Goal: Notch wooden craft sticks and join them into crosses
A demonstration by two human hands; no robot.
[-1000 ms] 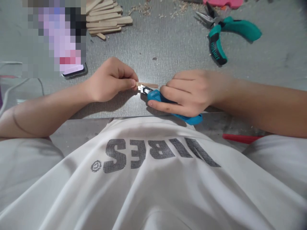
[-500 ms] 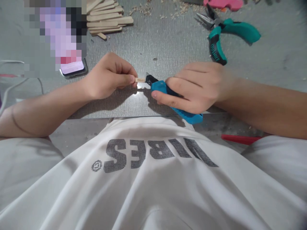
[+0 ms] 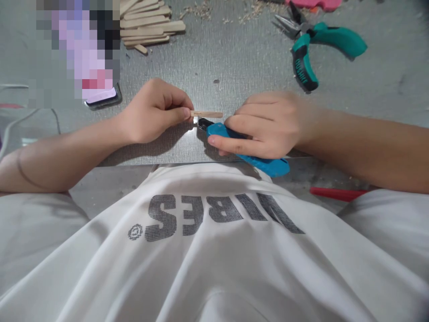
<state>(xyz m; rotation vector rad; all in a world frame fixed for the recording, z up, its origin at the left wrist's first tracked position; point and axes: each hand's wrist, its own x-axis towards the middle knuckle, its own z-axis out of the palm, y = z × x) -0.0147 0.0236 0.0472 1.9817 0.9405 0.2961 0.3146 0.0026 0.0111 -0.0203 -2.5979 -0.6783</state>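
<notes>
Between the thumb and fingers of my left hand (image 3: 160, 112) is pinched a wooden craft stick (image 3: 211, 114), its rounded end pointing right. A small notch or split shows on the stick near my fingertips. My right hand (image 3: 266, 125) is wrapped round a blue utility knife (image 3: 219, 129) with a black nose. The knife's tip lies just below the stick, close to my left fingertips; whether the blade touches the wood I cannot tell. Both hands are low over the grey table (image 3: 157, 150), near its front edge.
A pile of craft sticks (image 3: 147, 24) lies at the back left, with wood shavings (image 3: 201, 9) beside it. Long-nose pliers (image 3: 306, 38) with green handles rest at the back right. A phone (image 3: 102, 96) and a cable (image 3: 20, 118) are on the left.
The knife's nose has moved down and slightly left, from over the stick to below it. More of the stick's right end now shows. My left hand has hardly moved.
</notes>
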